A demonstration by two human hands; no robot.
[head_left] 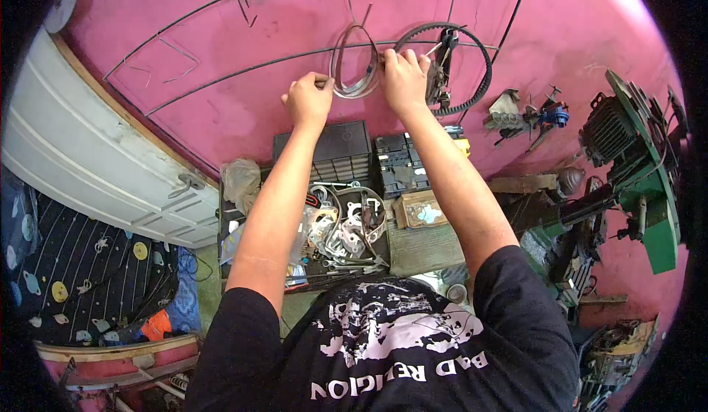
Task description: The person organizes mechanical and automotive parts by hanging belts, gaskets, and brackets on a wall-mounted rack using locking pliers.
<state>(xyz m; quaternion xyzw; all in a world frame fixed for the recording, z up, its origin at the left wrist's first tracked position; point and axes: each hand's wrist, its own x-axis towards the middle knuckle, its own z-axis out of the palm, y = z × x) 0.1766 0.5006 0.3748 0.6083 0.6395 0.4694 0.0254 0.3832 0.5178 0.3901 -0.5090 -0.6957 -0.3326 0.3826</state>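
My left hand (308,101) is raised at the pink wall, its fingers curled at the left side of a hanging loop of thin bands (357,92); whether it grips them is too small to tell. On the loop's other side, my right hand (405,80) has bent fingers close to the band's edge, and what they hold is hidden. The loop hangs from a wire rack (276,60) on the wall. Just right of my right hand, a black toothed belt (487,73) hangs with dark metal parts (445,62) in front of it.
Below my arms, a workbench carries metal gaskets (354,228), a black drawer case (343,143), a black box (402,165) and a wooden board (424,250). Green machinery (653,213) stands at right. A white door (96,139) is at left, beside dark patterned fabric (81,264).
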